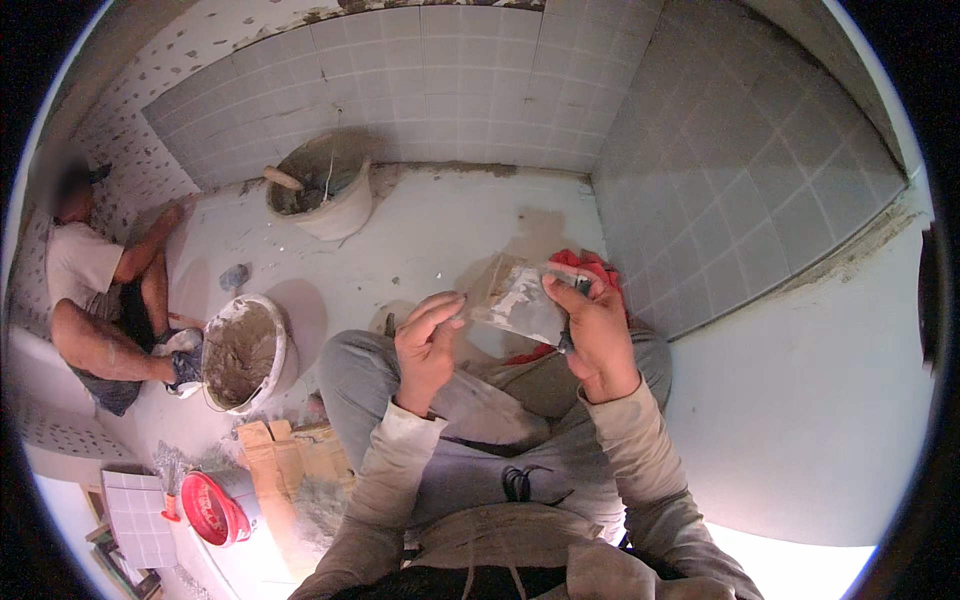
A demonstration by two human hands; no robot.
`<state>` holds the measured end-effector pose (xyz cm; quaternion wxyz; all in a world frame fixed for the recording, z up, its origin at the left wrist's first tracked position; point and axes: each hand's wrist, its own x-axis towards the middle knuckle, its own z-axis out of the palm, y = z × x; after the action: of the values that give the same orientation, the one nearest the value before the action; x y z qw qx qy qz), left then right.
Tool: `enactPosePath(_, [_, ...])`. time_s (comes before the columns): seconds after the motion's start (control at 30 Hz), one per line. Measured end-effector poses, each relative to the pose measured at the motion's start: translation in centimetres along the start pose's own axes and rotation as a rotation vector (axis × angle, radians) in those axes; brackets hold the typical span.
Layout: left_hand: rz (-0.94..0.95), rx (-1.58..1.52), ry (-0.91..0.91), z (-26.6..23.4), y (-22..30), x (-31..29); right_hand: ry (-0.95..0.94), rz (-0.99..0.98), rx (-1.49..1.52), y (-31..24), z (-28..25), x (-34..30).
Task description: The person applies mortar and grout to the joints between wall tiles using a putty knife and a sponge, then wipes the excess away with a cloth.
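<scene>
My right hand point(600, 335) grips the handle of a flat metal trowel point(525, 305) smeared with grey mortar, its blade pointing left. My left hand point(425, 345) touches the blade's left edge with the fingertips, fingers bent. Both hands are raised above my bent knees in grey trousers point(450, 420). A red cloth-like thing point(590, 265) lies on the floor just behind the trowel, partly hidden by my right hand.
A white bucket of grey mortar point(243, 352) stands to my left, and a second bucket point(322, 190) with a stick sits by the tiled back wall. Another person point(100, 300) sits at the far left. Cardboard pieces point(290, 450), a red lid point(212, 508) and loose tiles point(140, 515) lie at the lower left.
</scene>
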<state>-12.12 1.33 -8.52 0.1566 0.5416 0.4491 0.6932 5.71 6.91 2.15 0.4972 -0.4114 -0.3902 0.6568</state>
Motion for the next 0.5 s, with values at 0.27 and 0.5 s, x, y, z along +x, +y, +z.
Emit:
enactPosePath(0.27, [-0.005, 0.107, -0.043, 0.0, -0.9, -0.6, 0.016, -0.147, 0.010, -4.6, -3.1, 1.1])
enactPosePath(0.5, [-0.467, -0.458, -0.062, 0.9, -1.1, -2.7, 0.087, -0.462, -0.187, -0.4, -5.7, 2.4])
